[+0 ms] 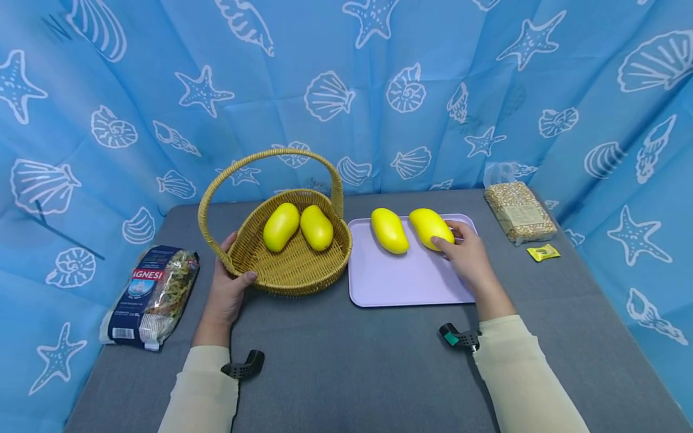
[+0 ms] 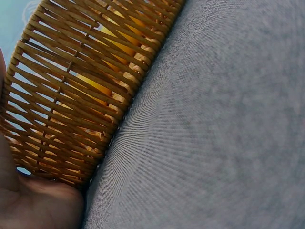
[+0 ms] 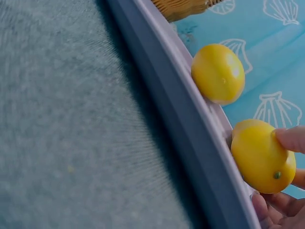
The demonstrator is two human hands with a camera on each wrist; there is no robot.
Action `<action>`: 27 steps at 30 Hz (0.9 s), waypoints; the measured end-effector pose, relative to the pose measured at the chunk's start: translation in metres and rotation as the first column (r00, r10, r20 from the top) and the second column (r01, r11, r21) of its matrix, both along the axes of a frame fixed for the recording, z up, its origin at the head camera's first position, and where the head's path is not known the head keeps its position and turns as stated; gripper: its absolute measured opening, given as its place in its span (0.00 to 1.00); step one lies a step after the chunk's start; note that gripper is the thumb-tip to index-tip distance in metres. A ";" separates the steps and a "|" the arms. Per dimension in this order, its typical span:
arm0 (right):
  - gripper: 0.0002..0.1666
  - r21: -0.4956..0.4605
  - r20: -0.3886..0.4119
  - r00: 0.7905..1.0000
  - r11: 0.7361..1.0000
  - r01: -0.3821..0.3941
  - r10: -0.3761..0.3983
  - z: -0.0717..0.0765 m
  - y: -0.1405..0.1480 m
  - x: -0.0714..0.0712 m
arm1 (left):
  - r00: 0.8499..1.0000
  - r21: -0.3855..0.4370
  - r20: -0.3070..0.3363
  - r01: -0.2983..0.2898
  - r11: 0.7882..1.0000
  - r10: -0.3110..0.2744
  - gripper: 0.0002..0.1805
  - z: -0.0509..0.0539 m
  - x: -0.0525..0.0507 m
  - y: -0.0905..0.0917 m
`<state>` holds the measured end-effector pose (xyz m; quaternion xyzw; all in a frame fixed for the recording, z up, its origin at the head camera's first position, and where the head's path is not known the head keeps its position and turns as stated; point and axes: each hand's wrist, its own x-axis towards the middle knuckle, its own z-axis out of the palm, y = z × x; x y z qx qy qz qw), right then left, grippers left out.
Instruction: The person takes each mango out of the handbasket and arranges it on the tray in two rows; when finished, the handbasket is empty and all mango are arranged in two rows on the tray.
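Observation:
Two yellow mangoes lie in the wicker basket [image 1: 287, 273]: a left one [image 1: 281, 227] and a right one [image 1: 317, 228]. My left hand [image 1: 227, 288] grips the basket's near left side, thumb at the rim; in the left wrist view the palm [image 2: 43, 202] meets the woven wall [image 2: 62, 95]. On the lilac tray [image 1: 406, 282] are two more mangoes. My right hand [image 1: 468, 255] holds the right-hand mango [image 1: 428, 227] between thumb and fingers, at the tray's far right part. The other mango [image 1: 390, 231] lies just left of it, untouched.
An Agnesi pasta bag [image 1: 151, 294] lies at the left table edge. At the far right are a clear bag of grains [image 1: 520, 210] and a small yellow packet [image 1: 543, 252]. A blue shell-print curtain [image 1: 373, 138] encloses the grey table [image 1: 346, 373]. The basket's tall handle [image 1: 271, 154] arches upward.

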<state>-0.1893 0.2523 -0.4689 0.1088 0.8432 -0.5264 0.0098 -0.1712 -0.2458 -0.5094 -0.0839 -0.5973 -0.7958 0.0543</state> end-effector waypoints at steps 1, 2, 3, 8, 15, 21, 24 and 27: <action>0.41 0.009 -0.002 1.000 1.000 0.003 -0.003 0.000 0.000 0.000 | 1.000 -0.002 0.000 -0.001 1.000 0.001 0.50 0.000 0.000 0.000; 0.41 0.019 -0.003 1.000 1.000 0.006 -0.006 0.000 0.000 0.000 | 1.000 -0.003 0.000 -0.001 1.000 0.001 0.50 0.000 0.000 0.000; 0.41 0.028 -0.004 1.000 1.000 0.009 -0.009 0.000 0.000 0.000 | 1.000 -0.004 0.000 -0.001 1.000 0.001 0.50 0.001 0.000 0.000; 0.44 0.059 0.005 1.000 0.998 0.008 -0.008 -0.002 0.000 -0.001 | 1.000 -0.011 0.002 0.000 1.000 0.000 0.50 0.001 0.000 0.000; 0.45 0.063 0.030 1.000 0.998 -0.012 0.010 -0.005 -0.001 -0.002 | 1.000 -0.008 0.004 0.001 1.000 -0.001 0.49 0.001 0.000 0.000; 0.47 0.069 0.028 0.999 0.997 -0.018 0.016 -0.005 -0.001 -0.003 | 1.000 -0.015 0.007 -0.002 1.000 0.002 0.49 0.001 0.000 0.000; 0.48 0.060 0.028 0.999 0.998 -0.024 0.022 -0.005 -0.001 -0.003 | 1.000 -0.021 0.010 -0.005 1.000 0.005 0.49 0.002 0.001 0.000; 0.48 0.055 0.026 0.999 0.998 -0.027 0.025 -0.004 -0.001 -0.003 | 1.000 -0.023 0.008 -0.004 1.000 0.004 0.49 0.001 0.001 0.000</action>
